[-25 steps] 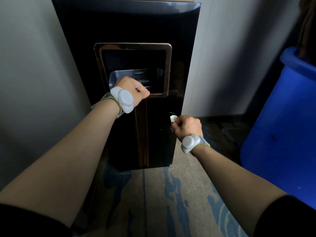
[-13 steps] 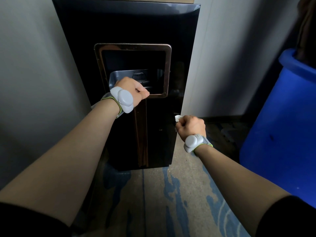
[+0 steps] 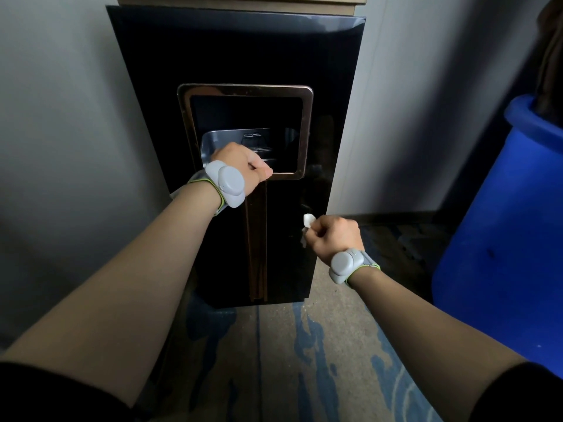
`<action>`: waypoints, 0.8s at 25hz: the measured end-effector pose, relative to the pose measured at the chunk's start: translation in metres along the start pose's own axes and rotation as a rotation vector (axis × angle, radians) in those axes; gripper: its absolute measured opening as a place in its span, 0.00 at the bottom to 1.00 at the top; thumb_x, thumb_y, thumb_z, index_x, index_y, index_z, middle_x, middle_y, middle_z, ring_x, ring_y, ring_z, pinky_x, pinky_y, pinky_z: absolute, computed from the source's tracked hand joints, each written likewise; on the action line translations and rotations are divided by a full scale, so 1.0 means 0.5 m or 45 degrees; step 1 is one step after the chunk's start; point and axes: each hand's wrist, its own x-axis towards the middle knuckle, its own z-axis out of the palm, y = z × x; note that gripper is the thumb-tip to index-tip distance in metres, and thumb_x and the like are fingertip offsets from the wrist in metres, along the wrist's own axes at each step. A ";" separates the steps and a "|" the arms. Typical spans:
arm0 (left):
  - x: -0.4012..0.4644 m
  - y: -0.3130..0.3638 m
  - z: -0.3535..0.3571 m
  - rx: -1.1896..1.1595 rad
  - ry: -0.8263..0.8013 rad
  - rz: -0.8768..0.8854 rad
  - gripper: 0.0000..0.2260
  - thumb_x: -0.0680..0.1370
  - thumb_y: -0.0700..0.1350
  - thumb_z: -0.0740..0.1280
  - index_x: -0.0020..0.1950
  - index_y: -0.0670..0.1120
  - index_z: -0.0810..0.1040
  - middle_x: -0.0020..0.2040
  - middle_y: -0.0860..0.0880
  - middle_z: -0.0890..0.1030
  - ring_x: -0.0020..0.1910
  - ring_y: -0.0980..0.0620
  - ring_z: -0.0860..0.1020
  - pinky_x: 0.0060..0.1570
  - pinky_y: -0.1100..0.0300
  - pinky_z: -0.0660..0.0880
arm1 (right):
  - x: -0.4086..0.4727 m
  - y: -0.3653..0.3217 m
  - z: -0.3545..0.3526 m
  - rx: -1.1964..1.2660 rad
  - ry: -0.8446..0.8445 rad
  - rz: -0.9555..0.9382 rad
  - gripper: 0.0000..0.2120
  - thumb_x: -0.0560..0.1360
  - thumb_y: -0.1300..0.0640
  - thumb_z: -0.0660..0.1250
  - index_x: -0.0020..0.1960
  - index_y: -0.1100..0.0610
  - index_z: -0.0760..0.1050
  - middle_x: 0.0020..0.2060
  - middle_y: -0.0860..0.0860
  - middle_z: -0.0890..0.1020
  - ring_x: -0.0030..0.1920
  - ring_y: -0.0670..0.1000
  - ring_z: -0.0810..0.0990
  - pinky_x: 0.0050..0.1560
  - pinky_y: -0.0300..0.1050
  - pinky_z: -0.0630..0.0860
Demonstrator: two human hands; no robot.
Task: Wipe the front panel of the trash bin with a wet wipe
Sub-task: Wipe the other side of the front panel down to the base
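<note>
Blue barrel (image 3: pixel 502 239) close rt; wall (image 3: pixel 61 117) left

Dim grey walls (image 3: pixel 67 123), blue-streaked floor (image 3: pixel 304 360), blue barrel (image 3: pixel 502 254) at right.

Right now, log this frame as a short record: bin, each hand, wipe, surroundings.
bin: tall black trash bin, bronze-framed opening, standing on the floor
left hand: left hand grips the lower edge of the opening
right hand: right hand pinches the wet wipe at the front panel's right edge
wipe: white, bunched, partly hidden in the fist
surroundings: blue barrel to the right
</note>
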 end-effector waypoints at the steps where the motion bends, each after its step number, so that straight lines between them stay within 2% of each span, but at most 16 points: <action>1: -0.001 0.001 0.000 -0.004 -0.004 0.004 0.05 0.75 0.51 0.71 0.46 0.53 0.86 0.43 0.54 0.86 0.46 0.54 0.82 0.51 0.59 0.79 | -0.003 -0.009 0.007 0.001 -0.014 -0.037 0.13 0.72 0.45 0.67 0.37 0.53 0.76 0.32 0.48 0.81 0.37 0.55 0.80 0.39 0.47 0.78; 4: -0.003 0.006 0.003 0.015 0.014 0.026 0.06 0.76 0.50 0.71 0.47 0.52 0.86 0.45 0.55 0.86 0.47 0.54 0.82 0.53 0.57 0.79 | -0.009 -0.033 0.028 0.005 -0.046 -0.138 0.11 0.75 0.47 0.67 0.39 0.53 0.78 0.34 0.49 0.83 0.38 0.56 0.81 0.41 0.49 0.79; 9: -0.003 0.005 0.004 0.029 0.034 0.035 0.06 0.76 0.48 0.70 0.47 0.50 0.87 0.46 0.54 0.86 0.48 0.54 0.82 0.50 0.62 0.77 | -0.015 -0.062 0.072 0.036 -0.140 -0.214 0.09 0.77 0.48 0.67 0.46 0.53 0.81 0.42 0.51 0.85 0.44 0.57 0.82 0.46 0.54 0.80; 13: -0.004 0.003 0.005 0.013 0.050 0.036 0.06 0.76 0.47 0.70 0.48 0.49 0.87 0.46 0.54 0.86 0.47 0.56 0.82 0.46 0.66 0.73 | -0.013 -0.082 0.099 0.050 -0.156 -0.208 0.14 0.78 0.43 0.64 0.49 0.51 0.82 0.44 0.51 0.85 0.45 0.56 0.82 0.47 0.53 0.80; 20: -0.006 0.003 0.006 0.008 0.058 0.041 0.06 0.76 0.48 0.70 0.48 0.50 0.87 0.45 0.55 0.86 0.46 0.56 0.82 0.45 0.67 0.73 | -0.006 -0.090 0.123 0.012 -0.166 -0.170 0.10 0.78 0.48 0.65 0.50 0.52 0.82 0.48 0.52 0.83 0.47 0.58 0.81 0.47 0.55 0.80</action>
